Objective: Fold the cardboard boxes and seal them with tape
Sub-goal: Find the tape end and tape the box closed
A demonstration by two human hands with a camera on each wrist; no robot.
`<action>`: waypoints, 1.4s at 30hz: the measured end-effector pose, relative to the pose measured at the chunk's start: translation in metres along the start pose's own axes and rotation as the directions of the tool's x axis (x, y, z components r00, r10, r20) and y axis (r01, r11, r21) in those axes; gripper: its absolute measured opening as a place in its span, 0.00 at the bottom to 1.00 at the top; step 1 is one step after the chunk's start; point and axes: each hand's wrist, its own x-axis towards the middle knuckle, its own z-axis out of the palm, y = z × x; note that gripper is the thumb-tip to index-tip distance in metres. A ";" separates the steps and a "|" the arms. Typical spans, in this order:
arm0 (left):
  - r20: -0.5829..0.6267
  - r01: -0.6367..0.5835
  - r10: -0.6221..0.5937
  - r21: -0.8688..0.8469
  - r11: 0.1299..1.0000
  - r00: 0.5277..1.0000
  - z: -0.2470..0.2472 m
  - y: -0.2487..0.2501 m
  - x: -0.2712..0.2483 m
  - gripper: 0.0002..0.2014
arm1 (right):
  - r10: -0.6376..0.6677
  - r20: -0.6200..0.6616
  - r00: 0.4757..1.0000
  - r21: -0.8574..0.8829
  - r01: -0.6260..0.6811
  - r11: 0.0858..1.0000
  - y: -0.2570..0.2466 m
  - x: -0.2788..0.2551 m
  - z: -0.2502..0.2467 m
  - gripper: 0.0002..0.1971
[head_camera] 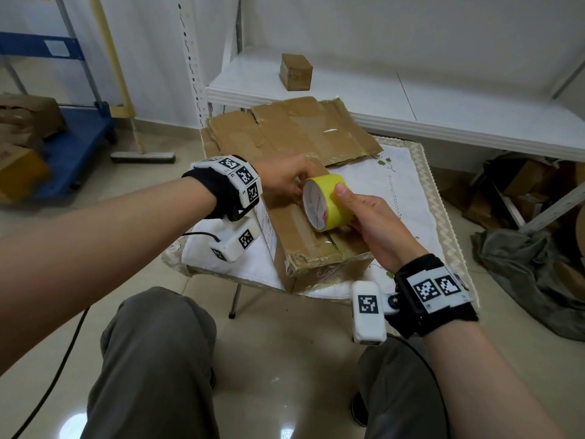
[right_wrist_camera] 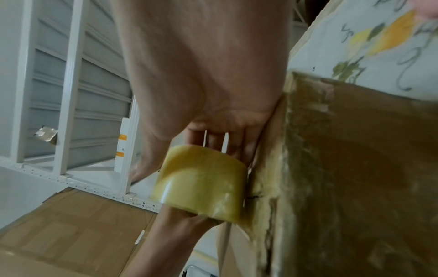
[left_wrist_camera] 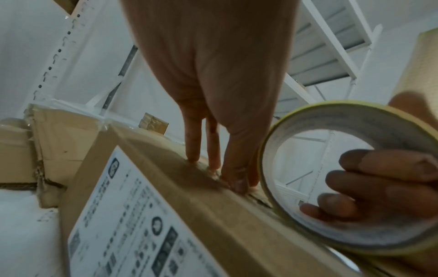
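1. From the head view I see the whole layout: a closed cardboard box [head_camera: 311, 239] sits on a small cloth-covered table [head_camera: 408, 185] in front of my knees, with flattened cardboard sheets [head_camera: 294, 131] lying behind it and a small taped box [head_camera: 296, 72] on the white shelf [head_camera: 443, 99] beyond.
2. Only the left wrist view shows the printed white label [left_wrist_camera: 128, 221] on the box's side, and that my left fingertips [left_wrist_camera: 239, 184] press straight down on the top flaps beside the roll.
3. Only the right wrist view shows the worn, ragged near edge of the box and old tape residue on its top.
4. The box's long axis runs from near me away toward the shelf, slanting left as it goes; the flap seam follows that line.
5. The yellow tape roll [head_camera: 327, 202] stands on edge on the seam, its open core facing left toward my left hand.
6. My right hand [head_camera: 367, 213] holds the roll, thumb on the outer rim and fingers hooked through the core.
7. My left hand [head_camera: 281, 177] reaches in from the left, fingers extended and flat-tipped on the box, holding nothing.
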 end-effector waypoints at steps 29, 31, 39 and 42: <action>-0.013 0.037 -0.037 0.047 0.998 0.999 0.006 0.000 -0.012 0.04 | -0.070 0.011 0.998 0.208 0.066 0.976 0.002 -0.020 -0.010 0.15; -0.024 0.049 -0.049 0.020 0.999 0.999 0.007 -0.002 -0.013 0.05 | -0.059 0.017 0.998 0.202 0.055 0.978 0.002 -0.019 -0.010 0.14; 0.004 0.118 -0.118 0.017 0.993 0.993 0.005 0.000 -0.015 0.08 | -0.064 0.000 0.998 0.231 0.062 0.971 0.003 -0.018 -0.009 0.19; -0.004 0.061 -0.061 0.108 0.992 0.998 0.008 0.001 -0.014 0.08 | -0.082 0.015 0.996 0.214 0.077 0.974 0.003 -0.017 -0.007 0.16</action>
